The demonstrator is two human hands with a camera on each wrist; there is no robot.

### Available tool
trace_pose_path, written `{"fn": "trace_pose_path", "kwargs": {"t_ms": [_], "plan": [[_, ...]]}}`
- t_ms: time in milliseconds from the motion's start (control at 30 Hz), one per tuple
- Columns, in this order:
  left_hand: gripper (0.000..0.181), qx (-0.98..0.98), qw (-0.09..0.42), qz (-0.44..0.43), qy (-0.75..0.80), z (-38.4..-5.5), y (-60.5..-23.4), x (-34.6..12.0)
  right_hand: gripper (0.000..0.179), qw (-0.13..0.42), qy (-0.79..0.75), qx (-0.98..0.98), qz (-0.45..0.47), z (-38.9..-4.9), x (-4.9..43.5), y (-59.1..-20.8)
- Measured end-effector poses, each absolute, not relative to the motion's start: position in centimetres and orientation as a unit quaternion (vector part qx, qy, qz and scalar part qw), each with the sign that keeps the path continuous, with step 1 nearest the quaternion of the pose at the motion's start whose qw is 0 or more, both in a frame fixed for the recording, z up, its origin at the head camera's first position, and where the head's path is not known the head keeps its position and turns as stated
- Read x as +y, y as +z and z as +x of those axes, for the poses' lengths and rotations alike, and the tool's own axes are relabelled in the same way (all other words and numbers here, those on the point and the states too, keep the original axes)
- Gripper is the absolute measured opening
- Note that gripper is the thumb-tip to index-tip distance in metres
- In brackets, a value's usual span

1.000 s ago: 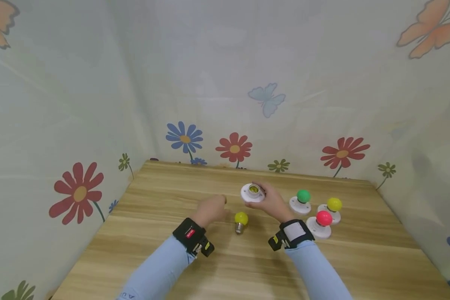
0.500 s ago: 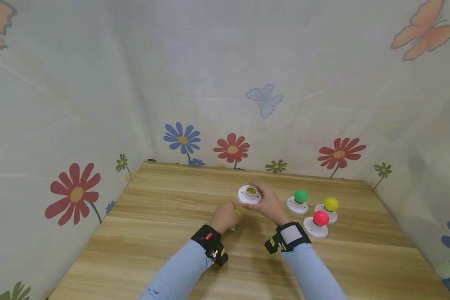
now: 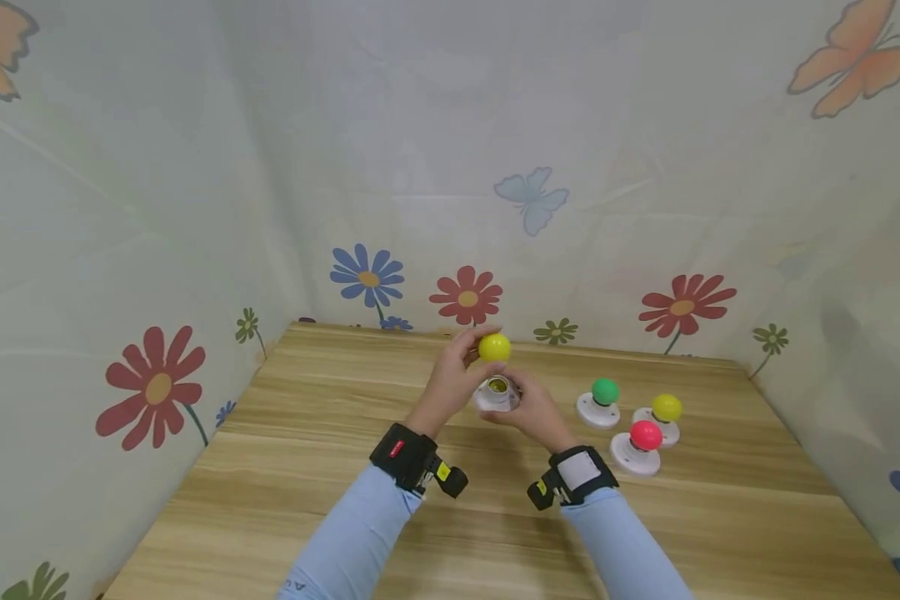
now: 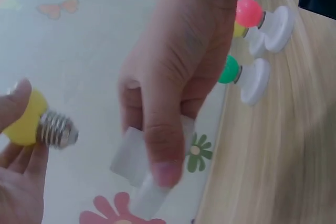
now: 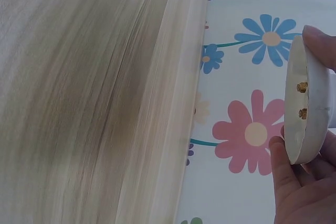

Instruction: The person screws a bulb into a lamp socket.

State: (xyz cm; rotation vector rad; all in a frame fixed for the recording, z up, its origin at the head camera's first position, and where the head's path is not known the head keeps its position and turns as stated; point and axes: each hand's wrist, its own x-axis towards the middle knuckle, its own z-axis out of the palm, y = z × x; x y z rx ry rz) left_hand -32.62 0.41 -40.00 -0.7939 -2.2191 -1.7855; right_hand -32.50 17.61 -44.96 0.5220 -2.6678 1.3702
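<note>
My left hand (image 3: 453, 379) pinches a yellow light bulb (image 3: 495, 347) by its globe. In the left wrist view the bulb's metal screw base (image 4: 58, 129) points away from that hand, bare and apart from the socket. My right hand (image 3: 536, 408) grips a round white lamp holder (image 3: 497, 393) by its edge, its threaded opening facing up, just below the bulb in the head view. From the right wrist view the holder's hollow underside (image 5: 297, 114) shows two brass screws, with fingertips and thumb on the rim.
On the right of the wooden table (image 3: 330, 392) stand three white lamp holders with bulbs: a green bulb (image 3: 605, 392), a yellow one (image 3: 667, 407) and a pink one (image 3: 646, 435). A flower-printed curtain (image 3: 420, 208) borders the table at the back and sides.
My left hand has picked the yellow bulb up from the table and raised it over the lamp holder. The right hand keeps holding the lamp holder in nearly the same place.
</note>
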Motion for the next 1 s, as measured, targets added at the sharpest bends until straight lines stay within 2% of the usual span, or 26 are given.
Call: {"fn": "trace_pose_path", "kwargs": {"t_ms": [100, 300, 467, 567, 700, 800, 867, 1000], "plan": [[0.049, -0.746, 0.072, -0.298, -0.591, -32.7, -40.8, 0.5, 0.076, 0.042, 0.453, -0.872, 0.179, -32.5, 17.5, -45.1], [0.048, -0.766, 0.027, -0.296, -0.569, -33.3, -43.1, 0.2, 0.073, 0.037, 0.454, -0.872, 0.178, -32.2, 17.3, -45.1], [0.048, -0.773, 0.013, -0.308, -0.554, -33.8, -44.0, -0.1, 0.070, 0.038, 0.446, -0.879, 0.168, -32.0, 17.3, -45.3], [0.054, -0.792, 0.009, -0.308, -0.526, -33.7, -43.7, -0.2, 0.072, 0.037, 0.448, -0.878, 0.164, -31.9, 17.3, -45.3], [0.072, -0.835, 0.031, -0.271, -0.478, -33.3, -42.8, -0.1, 0.073, 0.035, 0.452, -0.877, 0.161, -31.8, 17.3, -45.3], [0.079, -0.868, 0.069, -0.234, -0.432, -33.0, -42.0, 0.4, 0.070, 0.035, 0.452, -0.877, 0.159, -31.7, 17.2, -45.3], [0.073, -0.886, 0.097, -0.219, -0.397, -32.9, -41.6, 0.8, 0.067, 0.032, 0.454, -0.877, 0.154, -31.8, 17.1, -45.3], [0.054, -0.904, 0.116, -0.205, -0.356, -32.6, -40.7, 1.2, 0.061, 0.027, 0.463, -0.873, 0.150, -32.0, 17.0, -45.4]]}}
